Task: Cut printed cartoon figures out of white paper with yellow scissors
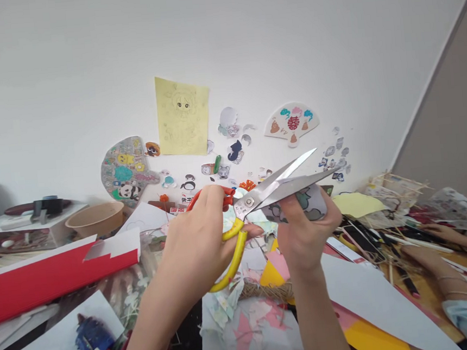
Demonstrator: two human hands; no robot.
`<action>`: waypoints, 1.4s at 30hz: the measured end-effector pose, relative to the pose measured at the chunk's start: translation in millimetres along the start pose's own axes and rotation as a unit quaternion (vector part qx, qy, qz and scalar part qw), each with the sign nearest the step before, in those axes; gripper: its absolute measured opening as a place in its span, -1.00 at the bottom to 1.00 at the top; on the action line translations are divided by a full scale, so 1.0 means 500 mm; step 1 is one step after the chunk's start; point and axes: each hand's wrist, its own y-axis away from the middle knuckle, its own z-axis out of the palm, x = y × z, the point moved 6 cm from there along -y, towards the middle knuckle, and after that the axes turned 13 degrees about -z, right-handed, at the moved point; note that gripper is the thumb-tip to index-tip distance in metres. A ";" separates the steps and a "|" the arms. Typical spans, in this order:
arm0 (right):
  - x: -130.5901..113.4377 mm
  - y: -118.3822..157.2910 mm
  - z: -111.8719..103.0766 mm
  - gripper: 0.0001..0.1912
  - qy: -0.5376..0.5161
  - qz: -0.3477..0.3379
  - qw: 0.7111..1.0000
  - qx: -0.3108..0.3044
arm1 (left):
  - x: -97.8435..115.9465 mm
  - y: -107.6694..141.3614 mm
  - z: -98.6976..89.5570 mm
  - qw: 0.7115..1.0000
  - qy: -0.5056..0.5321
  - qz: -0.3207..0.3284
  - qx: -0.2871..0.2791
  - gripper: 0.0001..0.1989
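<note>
White wall [222,45], one; yellow sheet [188,122], one, stuck to it; fans [293,122], two, likewise on the wall; bowl [95,224], one, near the left-side fan; scissors [244,202], one pair, handles wrapped by the fingers of the left hand [197,227], blades apart; printed piece [314,203], one, gripped between thumb and fingers of the right hand [306,234], by the lower blade; whether its edge sits between the blades, cannot tell; small cutouts [235,152], many, past sure count; step in hand, seemingly, cutting; next move calls for a steady right grip, thumb clear of steel.
</note>
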 end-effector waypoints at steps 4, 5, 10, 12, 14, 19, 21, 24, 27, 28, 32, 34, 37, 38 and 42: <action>0.000 0.006 0.005 -0.80 0.007 -0.009 1.000 0.022 | 0.005 0.000 0.003 1.000 0.010 0.008 0.004 -0.65; -0.001 0.007 0.006 -0.80 0.015 -0.009 1.000 0.024 | 0.005 0.000 0.003 1.000 0.009 0.008 0.004 -0.65; -0.004 0.009 0.006 -0.81 0.032 -0.010 0.999 0.038 | 0.008 0.003 -0.001 1.000 0.012 0.014 0.014 -0.67; -0.003 0.009 0.006 -0.80 0.029 -0.012 0.999 0.044 | 0.008 0.003 -0.002 1.000 0.013 0.018 0.016 -0.67; -0.001 0.009 0.005 -0.80 0.029 -0.013 0.999 0.043 | 0.008 0.003 -0.002 1.000 0.013 0.021 0.015 -0.66; 0.009 0.006 -0.002 -0.80 0.013 -0.009 0.999 0.028 | 0.004 0.002 -0.002 1.000 0.010 0.020 0.013 -0.67; 0.012 0.004 -0.005 -0.79 -0.003 -0.006 1.000 0.019 | 0.003 0.003 -0.003 1.000 0.004 0.022 0.016 -0.67; 0.014 -0.003 -0.009 -0.79 -0.018 0.002 1.000 -0.007 | 0.002 0.004 -0.006 0.999 -0.015 0.022 0.024 -0.65; 0.013 -0.009 -0.011 -0.85 -0.015 0.012 0.999 -0.038 | 0.003 0.005 -0.008 0.999 -0.026 0.024 0.021 -0.65; 0.011 -0.010 -0.012 -0.88 -0.012 0.011 0.999 -0.044 | 0.003 0.005 -0.008 0.999 -0.025 0.026 0.018 -0.65; 0.008 -0.013 -0.015 -0.87 0.008 0.013 0.998 -0.053 | 0.005 0.006 -0.009 1.000 -0.010 0.025 0.006 -0.67; 0.007 -0.014 -0.016 -0.85 0.013 0.016 0.998 -0.053 | 0.005 0.007 -0.007 1.000 -0.005 0.022 0.001 -0.68; 0.004 -0.016 -0.017 -0.86 0.005 0.012 0.999 -0.053 | 0.004 0.009 -0.007 1.000 -0.006 0.019 0.002 -0.68; 0.003 -0.017 -0.017 -0.87 -0.001 0.010 0.998 -0.054 | 0.004 0.010 -0.007 1.000 -0.007 0.020 0.003 -0.67; 0.001 -0.021 -0.019 -0.91 -0.017 0.004 0.998 -0.061 | 0.001 0.012 -0.004 1.000 -0.013 0.021 0.005 -0.64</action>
